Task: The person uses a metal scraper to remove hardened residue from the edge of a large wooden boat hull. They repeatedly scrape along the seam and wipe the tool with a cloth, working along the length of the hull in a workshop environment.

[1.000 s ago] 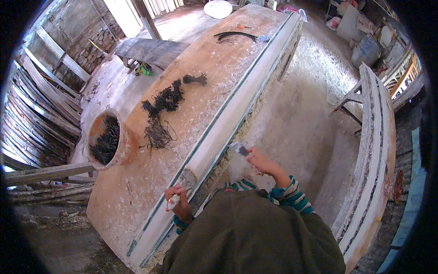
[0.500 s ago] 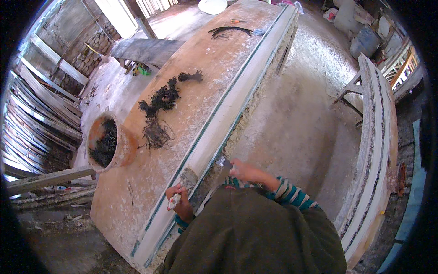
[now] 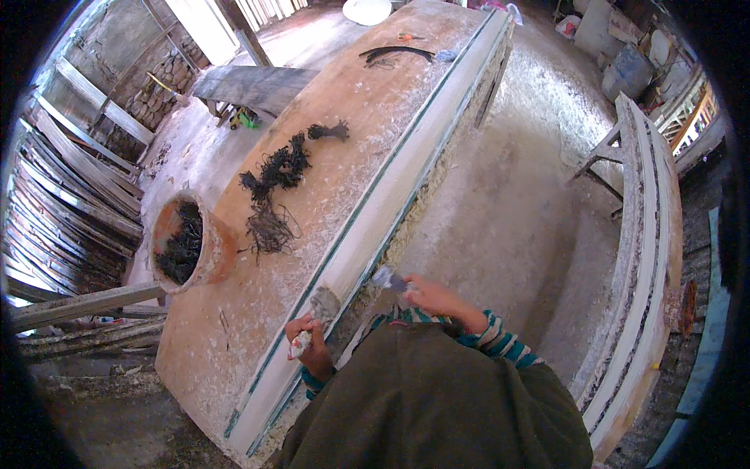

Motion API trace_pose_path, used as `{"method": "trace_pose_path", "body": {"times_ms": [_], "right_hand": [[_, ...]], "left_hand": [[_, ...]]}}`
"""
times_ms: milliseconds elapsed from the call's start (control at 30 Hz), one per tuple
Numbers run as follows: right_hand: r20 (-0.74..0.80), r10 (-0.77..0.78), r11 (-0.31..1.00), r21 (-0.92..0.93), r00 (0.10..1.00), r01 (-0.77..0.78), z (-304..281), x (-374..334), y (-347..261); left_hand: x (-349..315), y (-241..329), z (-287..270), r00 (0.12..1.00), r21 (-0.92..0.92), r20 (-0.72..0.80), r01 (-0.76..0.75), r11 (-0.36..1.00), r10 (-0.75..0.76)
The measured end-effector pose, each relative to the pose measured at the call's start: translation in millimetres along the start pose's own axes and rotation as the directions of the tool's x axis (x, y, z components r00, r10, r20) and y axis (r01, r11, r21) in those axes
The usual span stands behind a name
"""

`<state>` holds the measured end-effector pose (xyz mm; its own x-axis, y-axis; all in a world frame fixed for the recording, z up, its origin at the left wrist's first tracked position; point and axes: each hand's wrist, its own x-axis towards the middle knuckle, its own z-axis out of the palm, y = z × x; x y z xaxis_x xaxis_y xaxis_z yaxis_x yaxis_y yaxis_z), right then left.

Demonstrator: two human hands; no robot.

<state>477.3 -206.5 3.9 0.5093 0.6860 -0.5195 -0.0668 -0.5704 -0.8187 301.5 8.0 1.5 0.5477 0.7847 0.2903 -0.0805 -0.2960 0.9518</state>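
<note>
My left hand (image 3: 312,344) is wrapped round the pale, red-marked handle of a trowel (image 3: 323,299). The grey trowel blade lies over a long white plaster strip (image 3: 373,213) with green edges, which runs along the right side of the table. To the right, my right hand (image 3: 439,302) grips a putty knife (image 3: 387,277) with a dark handle. Its pale blade points left, close to the strip's right edge; whether it touches cannot be told. Rough plaster (image 3: 408,220) clings along that edge.
Black fibre bundles (image 3: 275,168) lie on the brown table (image 3: 344,176). An orange bucket (image 3: 218,244) of black fibre stands at its left. A dark curved strip (image 3: 397,51) lies at the far end. Another long plastered piece (image 3: 642,258) on supports stands to the right.
My right hand has moved slightly right, and the putty knife's blade shows more broadly. My left hand and the trowel stay in nearly the same place on the strip.
</note>
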Motion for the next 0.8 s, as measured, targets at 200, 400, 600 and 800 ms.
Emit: {"method": "trace_pose_path", "body": {"times_ms": [200, 400, 600, 800], "right_hand": [[-0.279, 0.123, 0.969, 0.239, 0.952, -0.056, -34.7, -10.9, 4.3], [-0.414, 0.112, 0.858, 0.498, 0.904, 0.122, -19.9, -11.4, 11.2], [-0.517, 0.150, 0.803, 0.562, 0.842, 0.202, -17.5, -23.0, 37.9], [-0.590, 0.229, 0.789, 0.578, 0.775, 0.207, -22.7, -50.5, 63.0]], "left_hand": [[8.6, -3.2, 21.6, 0.985, 0.047, 0.151, -0.088, 0.995, 0.080], [28.8, -30.6, 87.2, 0.947, 0.019, 0.270, -0.187, 0.982, 0.175], [47.1, -29.8, 162.5, 0.836, -0.050, 0.350, -0.433, 0.900, 0.422], [64.6, -58.1, 273.7, 0.737, -0.261, 0.527, -0.334, 0.906, 0.424]]}}
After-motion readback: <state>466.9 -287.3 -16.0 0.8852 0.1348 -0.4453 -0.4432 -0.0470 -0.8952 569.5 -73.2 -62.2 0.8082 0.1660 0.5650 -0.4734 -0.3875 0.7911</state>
